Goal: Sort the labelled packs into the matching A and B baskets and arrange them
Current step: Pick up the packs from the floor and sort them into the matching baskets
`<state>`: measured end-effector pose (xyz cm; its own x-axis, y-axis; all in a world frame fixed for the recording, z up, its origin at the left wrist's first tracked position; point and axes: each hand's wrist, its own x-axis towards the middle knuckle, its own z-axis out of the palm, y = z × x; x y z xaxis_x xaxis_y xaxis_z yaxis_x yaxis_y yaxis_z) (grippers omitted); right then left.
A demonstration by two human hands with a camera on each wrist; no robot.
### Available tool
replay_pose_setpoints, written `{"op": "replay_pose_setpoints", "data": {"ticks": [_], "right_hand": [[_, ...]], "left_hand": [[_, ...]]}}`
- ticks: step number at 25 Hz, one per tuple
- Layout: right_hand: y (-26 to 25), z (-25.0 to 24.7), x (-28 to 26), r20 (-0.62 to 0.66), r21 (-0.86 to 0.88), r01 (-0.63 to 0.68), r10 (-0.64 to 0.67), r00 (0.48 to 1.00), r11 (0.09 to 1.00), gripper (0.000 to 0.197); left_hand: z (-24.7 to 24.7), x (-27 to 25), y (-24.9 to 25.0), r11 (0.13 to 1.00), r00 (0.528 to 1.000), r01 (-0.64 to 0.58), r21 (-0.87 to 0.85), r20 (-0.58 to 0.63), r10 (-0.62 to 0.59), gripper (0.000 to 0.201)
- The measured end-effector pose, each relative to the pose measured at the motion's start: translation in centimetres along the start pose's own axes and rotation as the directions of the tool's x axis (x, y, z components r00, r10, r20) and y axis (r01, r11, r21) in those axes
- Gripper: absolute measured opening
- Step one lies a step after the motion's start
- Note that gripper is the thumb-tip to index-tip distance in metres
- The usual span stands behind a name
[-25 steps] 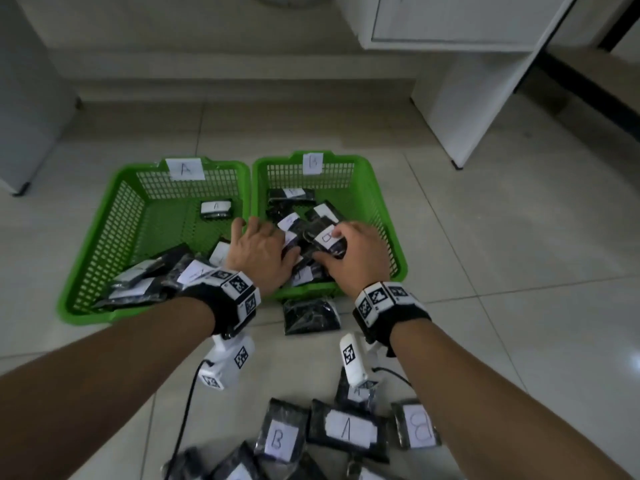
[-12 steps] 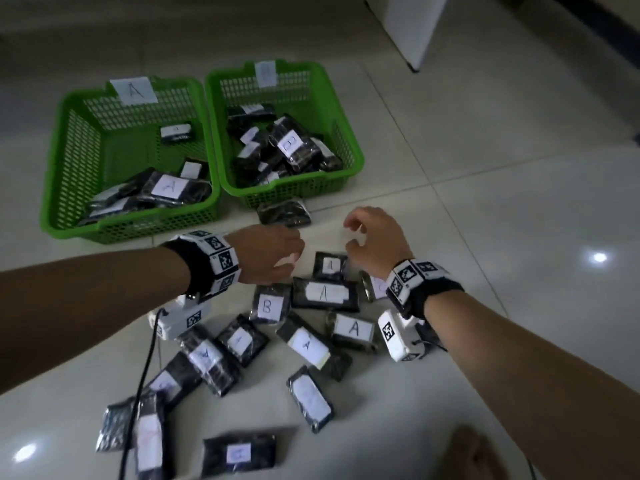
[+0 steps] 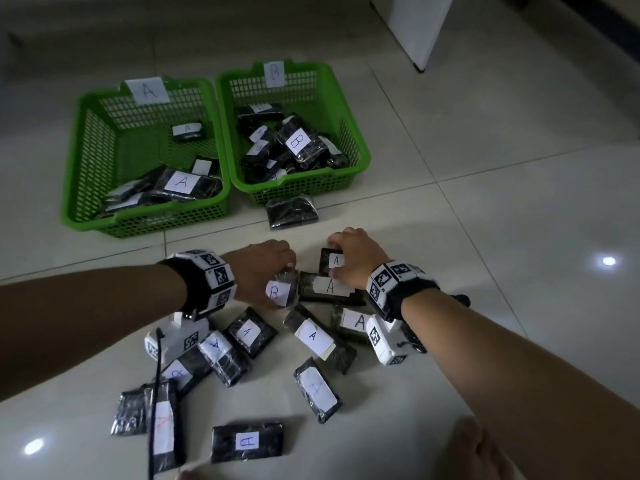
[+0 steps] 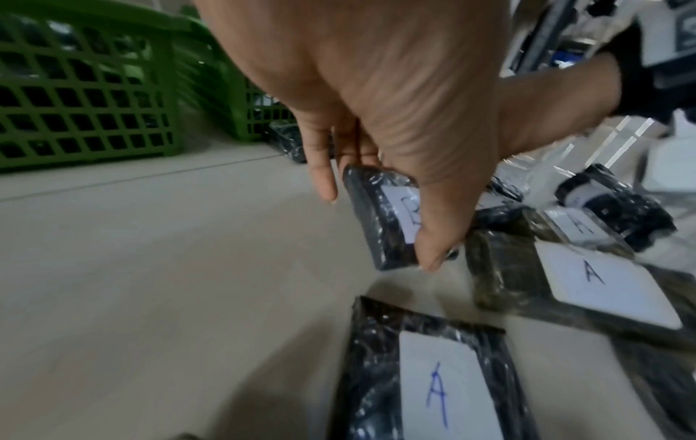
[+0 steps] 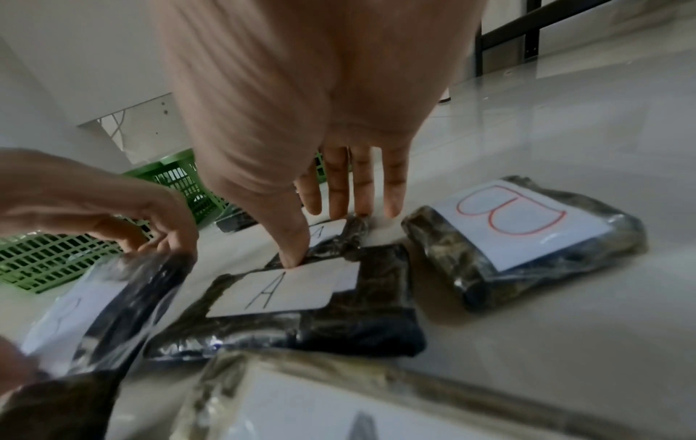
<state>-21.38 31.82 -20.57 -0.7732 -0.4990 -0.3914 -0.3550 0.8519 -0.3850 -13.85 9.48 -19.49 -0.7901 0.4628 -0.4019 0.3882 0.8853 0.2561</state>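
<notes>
Two green baskets stand side by side on the tiled floor, basket A [image 3: 86, 161] on the left and basket B [image 3: 349, 133] on the right, each holding several black labelled packs. In front of them lies a pile of loose packs. My left hand [image 3: 282, 275] [image 4: 380, 208] pinches a pack marked B [image 3: 278, 292] [image 4: 376, 238], thumb on its label and one end tilted up. My right hand [image 3: 333, 258] [image 5: 325, 236] grips a small pack marked A [image 3: 325, 265] [image 5: 339, 241], fingers at its far edge and thumb at the near edge. A longer A pack [image 3: 329, 287] [image 5: 286, 291] lies just behind the thumb.
One black pack [image 3: 292, 211] lies label-down against the front of basket B. A pack with a red B [image 5: 523, 226] sits right of my right hand. Several A packs spread toward me. A white cabinet leg [image 3: 419, 26] stands far right, a bare foot [image 3: 474, 452] near right.
Both hands pulled back out of basket B to the floor pile. The left hand took hold of a B pack and the right closed on a small A pack. The view tilted down.
</notes>
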Motion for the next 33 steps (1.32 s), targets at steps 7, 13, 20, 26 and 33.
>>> {"op": "replay_pose_setpoints", "data": {"ticks": [7,13,20,26,33], "right_hand": [[-0.2,0.2,0.4,-0.056,0.163,-0.011,0.02,0.998,0.987,0.039],[-2.8,-2.7,1.0,-0.301,0.429,0.104,0.033,0.953,0.897,0.036],[-10.0,-4.8,4.0,-0.369,0.387,0.278,-0.129,0.92,0.879,0.063],[-18.0,-4.7,10.3,-0.379,0.022,0.394,-0.357,0.854,0.919,0.068],[-23.0,-3.8,16.6,-0.41,-0.152,0.35,-0.381,0.829,0.925,0.038]], "left_hand": [[-2.2,-1.3,-1.5,0.992,0.952,0.028,-0.122,-0.301,-0.064,0.073],[-3.3,-3.3,-2.1,0.989,0.888,0.059,-0.134,-0.446,-0.114,0.077],[-5.7,-9.3,-7.4,0.934,0.716,0.268,-0.238,-0.6,-0.358,0.072],[-6.6,-14.3,-14.4,0.731,0.449,0.502,-0.462,-0.583,-0.677,0.061],[-7.1,-13.2,-17.3,0.673,0.369,0.518,-0.527,-0.572,-0.732,0.062]]}}
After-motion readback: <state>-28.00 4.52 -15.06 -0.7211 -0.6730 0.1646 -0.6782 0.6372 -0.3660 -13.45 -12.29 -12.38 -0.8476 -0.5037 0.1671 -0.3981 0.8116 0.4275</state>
